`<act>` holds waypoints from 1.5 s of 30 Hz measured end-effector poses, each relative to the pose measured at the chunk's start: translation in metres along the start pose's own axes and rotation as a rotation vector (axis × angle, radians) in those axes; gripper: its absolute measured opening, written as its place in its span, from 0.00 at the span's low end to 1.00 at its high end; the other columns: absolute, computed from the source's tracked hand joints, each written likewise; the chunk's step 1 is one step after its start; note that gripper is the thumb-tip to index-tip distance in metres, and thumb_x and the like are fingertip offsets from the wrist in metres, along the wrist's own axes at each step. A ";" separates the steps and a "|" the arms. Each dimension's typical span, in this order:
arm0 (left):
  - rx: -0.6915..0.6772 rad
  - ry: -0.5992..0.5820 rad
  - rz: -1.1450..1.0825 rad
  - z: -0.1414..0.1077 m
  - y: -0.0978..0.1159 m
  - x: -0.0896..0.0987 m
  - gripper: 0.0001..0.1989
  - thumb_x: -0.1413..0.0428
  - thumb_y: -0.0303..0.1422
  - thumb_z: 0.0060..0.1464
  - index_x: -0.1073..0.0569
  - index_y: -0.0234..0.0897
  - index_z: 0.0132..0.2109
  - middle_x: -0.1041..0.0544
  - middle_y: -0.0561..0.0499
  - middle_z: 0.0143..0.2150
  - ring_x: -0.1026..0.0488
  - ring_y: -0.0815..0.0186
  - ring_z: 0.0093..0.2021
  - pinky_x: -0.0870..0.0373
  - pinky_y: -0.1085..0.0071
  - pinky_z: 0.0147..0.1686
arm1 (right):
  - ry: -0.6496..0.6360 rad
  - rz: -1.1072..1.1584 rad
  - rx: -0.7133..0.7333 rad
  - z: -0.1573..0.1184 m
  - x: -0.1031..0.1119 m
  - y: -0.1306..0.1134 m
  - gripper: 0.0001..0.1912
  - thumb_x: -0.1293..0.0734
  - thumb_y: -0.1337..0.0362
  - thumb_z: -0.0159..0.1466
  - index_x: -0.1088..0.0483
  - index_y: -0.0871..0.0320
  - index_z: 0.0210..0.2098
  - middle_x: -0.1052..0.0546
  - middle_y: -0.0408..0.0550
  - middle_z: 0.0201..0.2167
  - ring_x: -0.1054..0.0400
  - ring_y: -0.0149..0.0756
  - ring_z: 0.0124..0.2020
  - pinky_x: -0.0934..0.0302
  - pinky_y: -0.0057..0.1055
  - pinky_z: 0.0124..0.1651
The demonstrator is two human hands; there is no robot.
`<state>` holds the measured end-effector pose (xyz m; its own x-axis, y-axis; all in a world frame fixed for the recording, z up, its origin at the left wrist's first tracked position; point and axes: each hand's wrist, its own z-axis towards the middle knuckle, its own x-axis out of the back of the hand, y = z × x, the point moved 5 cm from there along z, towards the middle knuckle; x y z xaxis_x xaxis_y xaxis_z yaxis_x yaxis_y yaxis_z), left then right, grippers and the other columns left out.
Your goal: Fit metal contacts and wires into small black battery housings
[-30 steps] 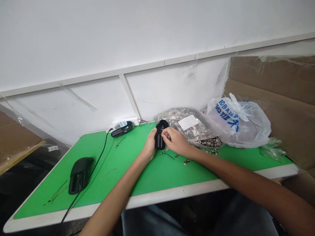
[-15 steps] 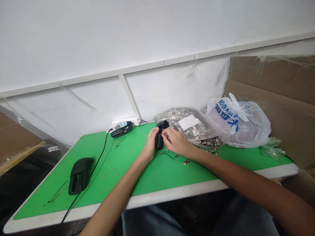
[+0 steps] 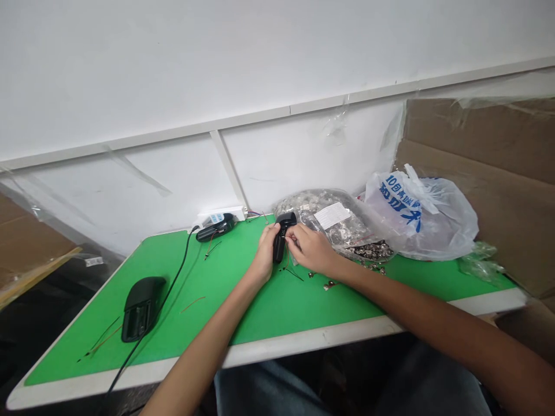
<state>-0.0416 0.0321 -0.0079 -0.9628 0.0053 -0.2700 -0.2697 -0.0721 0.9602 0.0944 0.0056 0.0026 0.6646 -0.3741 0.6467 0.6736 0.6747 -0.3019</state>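
A black plastic housing (image 3: 284, 230) stands tilted over the green tabletop (image 3: 243, 300), held on its left side by my left hand (image 3: 264, 254), whose fingers are closed round it. My right hand (image 3: 307, 245) is at the housing's right side, thumb and index finger pinched together at its middle; what they pinch is too small to make out. Thin wires (image 3: 293, 274) hang below the housing near my right fingers. Small metal pieces (image 3: 328, 286) lie beside my right wrist.
Behind my right hand lies a clear bag of metal parts (image 3: 342, 222), then a white plastic bag (image 3: 420, 216) and cardboard (image 3: 481, 167). Another black housing (image 3: 141, 309) with a cable (image 3: 177, 274) is at left. A similar one (image 3: 215, 228) sits by a power strip (image 3: 238, 212).
The housing has turned slightly in my left hand, and the thin wires below it have shifted a little. Both hands stay almost in the same place.
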 end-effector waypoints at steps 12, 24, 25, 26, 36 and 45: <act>-0.013 -0.010 0.019 0.002 -0.003 0.002 0.18 0.34 0.47 0.50 0.27 0.39 0.37 0.25 0.54 0.35 0.27 0.63 0.39 0.30 0.70 0.42 | -0.025 -0.036 -0.001 0.000 -0.001 0.000 0.08 0.41 0.66 0.74 0.30 0.56 0.44 0.21 0.52 0.41 0.27 0.42 0.40 0.36 0.37 0.40; -0.052 -0.059 0.135 0.006 -0.009 0.004 0.23 0.34 0.51 0.51 0.27 0.40 0.45 0.21 0.51 0.42 0.25 0.58 0.49 0.30 0.64 0.55 | -0.069 -0.148 0.096 -0.002 -0.003 -0.006 0.11 0.42 0.66 0.76 0.28 0.59 0.44 0.21 0.53 0.40 0.28 0.39 0.36 0.41 0.35 0.35; -0.056 -0.059 0.136 0.006 -0.010 0.004 0.23 0.34 0.51 0.51 0.27 0.40 0.44 0.21 0.51 0.43 0.25 0.58 0.49 0.31 0.63 0.56 | -0.074 -0.155 0.103 -0.002 -0.004 -0.006 0.11 0.42 0.66 0.76 0.28 0.59 0.44 0.21 0.53 0.40 0.28 0.39 0.36 0.41 0.35 0.35; -0.060 -0.061 0.138 0.007 -0.011 0.005 0.23 0.34 0.52 0.51 0.27 0.40 0.44 0.21 0.51 0.43 0.25 0.58 0.50 0.31 0.63 0.56 | -0.080 -0.161 0.109 -0.001 -0.004 -0.006 0.12 0.43 0.65 0.76 0.28 0.60 0.44 0.21 0.53 0.40 0.28 0.39 0.36 0.41 0.35 0.35; -0.108 -0.078 0.097 0.007 -0.012 0.007 0.21 0.33 0.51 0.52 0.26 0.40 0.42 0.22 0.53 0.41 0.26 0.60 0.46 0.30 0.66 0.53 | -0.107 -0.123 0.104 -0.002 -0.005 -0.005 0.12 0.43 0.65 0.77 0.28 0.60 0.46 0.21 0.55 0.41 0.28 0.41 0.38 0.39 0.35 0.36; -0.009 -0.069 -0.141 0.011 -0.024 0.012 0.17 0.32 0.47 0.54 0.24 0.39 0.39 0.24 0.53 0.34 0.24 0.63 0.38 0.27 0.69 0.40 | -0.001 0.352 -0.076 0.003 -0.004 0.006 0.03 0.35 0.67 0.71 0.28 0.56 0.40 0.22 0.46 0.36 0.30 0.33 0.33 0.37 0.31 0.38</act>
<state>-0.0464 0.0451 -0.0338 -0.9140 0.0850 -0.3967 -0.4029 -0.0748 0.9122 0.0945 0.0130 -0.0003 0.8599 -0.1272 0.4944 0.4260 0.7126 -0.5575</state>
